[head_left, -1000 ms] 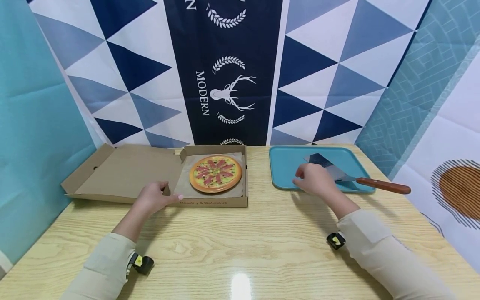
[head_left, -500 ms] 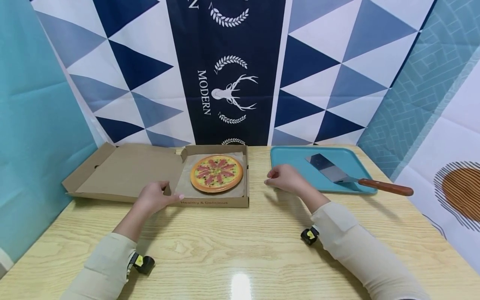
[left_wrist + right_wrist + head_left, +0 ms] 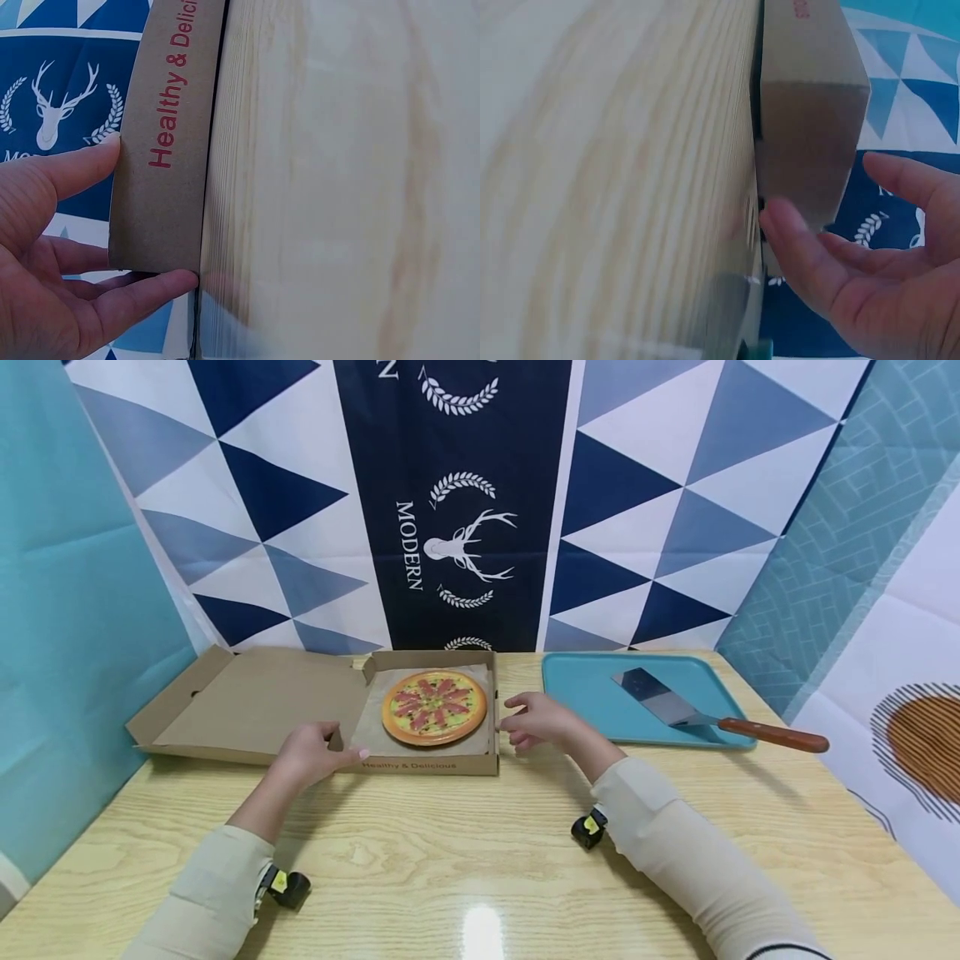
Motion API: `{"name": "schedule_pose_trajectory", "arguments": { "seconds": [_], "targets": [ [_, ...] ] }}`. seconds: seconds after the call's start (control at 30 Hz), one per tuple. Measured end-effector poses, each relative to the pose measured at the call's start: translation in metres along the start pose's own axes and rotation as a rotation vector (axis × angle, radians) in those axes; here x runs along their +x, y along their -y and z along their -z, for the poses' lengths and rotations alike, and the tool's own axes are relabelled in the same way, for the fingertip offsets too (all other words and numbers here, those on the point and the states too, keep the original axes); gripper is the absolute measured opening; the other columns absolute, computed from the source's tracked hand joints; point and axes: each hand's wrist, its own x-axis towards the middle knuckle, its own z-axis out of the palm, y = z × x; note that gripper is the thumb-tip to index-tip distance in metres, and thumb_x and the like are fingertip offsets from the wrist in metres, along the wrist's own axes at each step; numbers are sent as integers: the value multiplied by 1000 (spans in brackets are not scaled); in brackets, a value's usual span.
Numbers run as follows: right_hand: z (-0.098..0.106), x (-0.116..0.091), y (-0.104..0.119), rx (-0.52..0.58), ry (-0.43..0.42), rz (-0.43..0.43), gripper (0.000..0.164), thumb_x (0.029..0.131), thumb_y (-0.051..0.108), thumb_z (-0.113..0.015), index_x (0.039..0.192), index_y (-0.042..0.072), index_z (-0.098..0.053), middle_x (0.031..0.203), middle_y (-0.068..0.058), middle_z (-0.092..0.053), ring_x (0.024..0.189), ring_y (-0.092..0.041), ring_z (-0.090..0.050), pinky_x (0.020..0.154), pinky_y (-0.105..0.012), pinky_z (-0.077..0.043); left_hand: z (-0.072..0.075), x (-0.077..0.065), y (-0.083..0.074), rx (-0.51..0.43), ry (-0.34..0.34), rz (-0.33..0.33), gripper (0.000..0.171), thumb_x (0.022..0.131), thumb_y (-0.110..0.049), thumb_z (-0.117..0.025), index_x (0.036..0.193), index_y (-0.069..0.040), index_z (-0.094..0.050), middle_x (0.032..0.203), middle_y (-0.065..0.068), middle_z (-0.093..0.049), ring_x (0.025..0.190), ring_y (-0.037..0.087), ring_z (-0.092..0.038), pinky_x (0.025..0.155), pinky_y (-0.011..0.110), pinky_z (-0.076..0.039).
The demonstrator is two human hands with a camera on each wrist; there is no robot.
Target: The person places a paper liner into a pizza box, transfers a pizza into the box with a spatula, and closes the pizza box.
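Observation:
A brown cardboard pizza box (image 3: 420,767) lies with its lid (image 3: 258,702) folded out to the left. Inside, a round pizza (image 3: 433,707) with red strips on top rests on parchment paper (image 3: 367,727). My left hand (image 3: 307,756) grips the box's front left corner. In the left wrist view its thumb (image 3: 94,161) touches the top edge of the front wall, a finger sits at the bottom corner, and others are partly hidden behind the side. At the box's right wall is my right hand (image 3: 542,720), thumb and fingers spread around the right side in the right wrist view.
To the right, a blue tray (image 3: 577,693) carries a pizza spatula (image 3: 660,697), whose wooden handle (image 3: 776,735) sticks out past the rim. The wooden table (image 3: 420,860) ends at a patterned cloth backdrop (image 3: 465,527) close behind box and tray.
My right hand has moved left from over the tray, beside the spatula, to the pizza box's right wall, its fingers now spread more. The left hand has stayed at the box corner.

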Motion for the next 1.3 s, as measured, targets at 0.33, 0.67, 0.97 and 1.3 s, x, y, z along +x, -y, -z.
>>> {"name": "schedule_pose_trajectory", "arguments": {
  "seconds": [0.33,0.67,0.97,1.3],
  "targets": [
    [-12,3,-1,298,77,-60,73,95,-3,-55,155,1,-11,135,-35,-43,102,-35,-63,73,-40,-59,-1,1,0,-3,0,8,84,90,-37,-70,144,14,-31,146,35,-32,136,50,-28,108,58,-31],
    [-16,4,-4,360,52,-105,72,96,-2,-55,156,8,-16,138,-29,-43,87,-25,-66,69,-38,-60,1,-1,1,-29,16,11,80,93,-33,-66,146,14,-29,147,35,-30,135,50,-29,108,57,-33],
    [-16,2,-2,385,44,-105,72,96,-3,-54,156,7,-15,138,-30,-43,99,-33,-65,72,-41,-59,6,-7,4,-173,-9,31,59,98,-30,-60,138,11,-44,132,32,-49,101,36,-61,84,43,-54],
    [-16,3,-1,378,38,-114,73,96,-3,-54,156,8,-16,135,-30,-47,104,-35,-64,73,-43,-59,17,-23,12,-499,-41,111,49,100,-17,-56,133,16,-43,121,26,-55,97,21,-65,84,31,-56]
  ]
}}
